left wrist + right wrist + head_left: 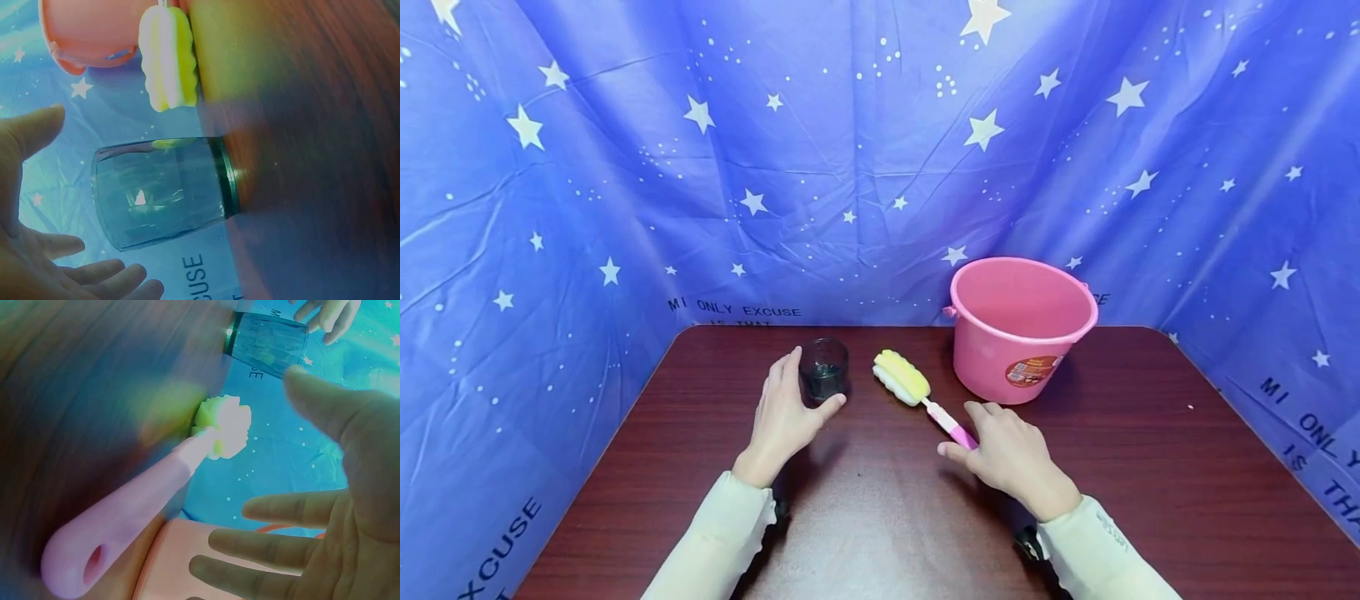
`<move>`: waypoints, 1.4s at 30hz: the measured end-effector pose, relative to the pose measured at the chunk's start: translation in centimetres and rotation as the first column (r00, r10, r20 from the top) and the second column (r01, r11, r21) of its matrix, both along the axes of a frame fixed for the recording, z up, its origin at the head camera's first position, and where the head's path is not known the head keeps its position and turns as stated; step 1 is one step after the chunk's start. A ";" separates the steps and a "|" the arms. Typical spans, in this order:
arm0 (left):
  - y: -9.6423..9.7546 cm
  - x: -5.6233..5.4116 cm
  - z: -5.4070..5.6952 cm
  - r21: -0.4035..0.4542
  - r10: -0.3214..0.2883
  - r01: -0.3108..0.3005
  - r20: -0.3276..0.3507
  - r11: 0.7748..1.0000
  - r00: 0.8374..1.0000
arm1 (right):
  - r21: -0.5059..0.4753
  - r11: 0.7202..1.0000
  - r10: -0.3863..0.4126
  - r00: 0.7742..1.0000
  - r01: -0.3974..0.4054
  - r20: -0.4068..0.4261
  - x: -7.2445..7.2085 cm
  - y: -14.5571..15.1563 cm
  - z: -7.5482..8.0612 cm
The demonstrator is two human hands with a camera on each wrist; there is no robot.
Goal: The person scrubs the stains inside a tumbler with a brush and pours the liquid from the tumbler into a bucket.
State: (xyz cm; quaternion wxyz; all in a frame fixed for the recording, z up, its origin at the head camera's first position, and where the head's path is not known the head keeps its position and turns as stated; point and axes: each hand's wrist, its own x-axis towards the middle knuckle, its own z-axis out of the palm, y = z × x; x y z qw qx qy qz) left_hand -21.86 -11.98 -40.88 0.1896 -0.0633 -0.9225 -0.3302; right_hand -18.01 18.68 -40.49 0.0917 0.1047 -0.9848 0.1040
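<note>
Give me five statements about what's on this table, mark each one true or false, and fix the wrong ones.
1. The pink bucket stands upright on the table. True.
2. The glass lies on its side. False: it stands upright.
3. The left hand is nearer the glass than the bucket. True.
4. The right hand grips the brush handle. False: its fingers are extended, and the right wrist view shows them apart from the handle.
5. The sponge head shows both yellow and white. True.
</note>
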 end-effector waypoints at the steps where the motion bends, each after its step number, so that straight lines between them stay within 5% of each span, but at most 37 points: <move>1: 0.0 -0.1 -0.1 0.015 0.006 -0.006 0.010 1.000 1.000 | 0.003 1.000 -0.002 1.000 0.002 0.009 -0.1 0.0 0.0; 17: 0.5 -1.6 -1.0 0.191 0.065 -0.098 0.174 0.977 0.983 | 0.018 1.000 -0.022 0.995 0.020 0.099 -0.3 -0.7 0.0; 42: 1.5 -3.0 -1.7 0.386 0.120 -0.179 0.174 0.905 0.978 | 0.039 0.999 -0.041 0.978 0.034 0.204 -0.7 -1.3 -0.7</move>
